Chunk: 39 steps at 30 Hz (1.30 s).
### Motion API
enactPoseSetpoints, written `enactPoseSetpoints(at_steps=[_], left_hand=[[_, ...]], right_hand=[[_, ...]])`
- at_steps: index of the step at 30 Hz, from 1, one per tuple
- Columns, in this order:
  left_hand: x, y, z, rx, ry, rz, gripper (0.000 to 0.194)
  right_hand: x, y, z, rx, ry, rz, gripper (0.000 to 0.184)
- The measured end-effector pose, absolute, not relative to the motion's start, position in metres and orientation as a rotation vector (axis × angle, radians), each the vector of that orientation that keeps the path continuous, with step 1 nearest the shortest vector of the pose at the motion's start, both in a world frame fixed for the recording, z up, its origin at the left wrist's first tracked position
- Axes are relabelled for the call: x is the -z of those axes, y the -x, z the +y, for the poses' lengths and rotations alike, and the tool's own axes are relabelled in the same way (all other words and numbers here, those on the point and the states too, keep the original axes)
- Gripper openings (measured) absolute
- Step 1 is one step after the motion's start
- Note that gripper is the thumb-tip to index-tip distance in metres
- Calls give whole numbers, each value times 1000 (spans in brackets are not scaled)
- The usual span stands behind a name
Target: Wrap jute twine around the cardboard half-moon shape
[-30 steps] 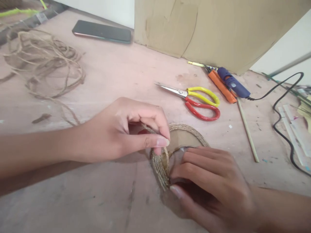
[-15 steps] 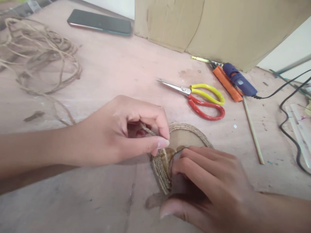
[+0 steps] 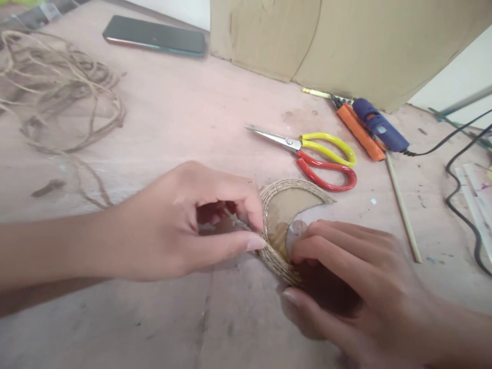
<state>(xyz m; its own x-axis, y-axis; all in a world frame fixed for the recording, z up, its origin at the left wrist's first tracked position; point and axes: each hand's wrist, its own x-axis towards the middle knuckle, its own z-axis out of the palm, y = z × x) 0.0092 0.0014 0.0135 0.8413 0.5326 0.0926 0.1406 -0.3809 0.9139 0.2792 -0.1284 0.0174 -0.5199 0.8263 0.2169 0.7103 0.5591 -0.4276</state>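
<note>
A crescent-shaped cardboard piece lies on the wooden table, its outer edge lined with coils of jute twine. My left hand is closed, thumb and forefinger pinching the twine strand at the crescent's left rim. Fingers pressed together, my right hand bears down on the lower right part of the crescent and covers it. The thumb of that hand lies on the table just below the coils.
Loose jute twine is heaped at the far left. A phone lies at the back. Red-and-yellow scissors, a blue glue gun with black cord, an orange cutter, a thin stick and a cardboard sheet are on the right.
The crescent has turned and slid a little up and right under my right hand. My left hand followed, still pinching the twine at its rim.
</note>
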Motion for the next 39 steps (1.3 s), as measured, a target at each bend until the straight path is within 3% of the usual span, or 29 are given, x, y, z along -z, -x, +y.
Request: enactPoseSetpoints(at_steps=[12, 17, 23, 28, 33, 39], left_hand=[[-16, -11, 5, -500, -2102, 536, 22], [-8, -10, 4, -516, -2105, 504, 23], [-6, -8, 5, -521, -2126, 524, 20], [-9, -11, 8, -516, -2185, 544, 22], [-10, -11, 10, -525, -2215, 493, 25], [-10, -8, 11, -506, -2242, 485, 26]], right_hand=[[-6, -287, -142, -357, 1239, -2307, 14], [-4, -284, -148, -302, 1343, -2219, 29], [-3, -288, -137, -369, 1147, -2311, 14], [-4, -286, -140, -318, 1266, -2255, 9], [-4, -290, -142, -274, 1242, -2286, 14], [-4, -293, -142, -148, 1180, -2422, 36]])
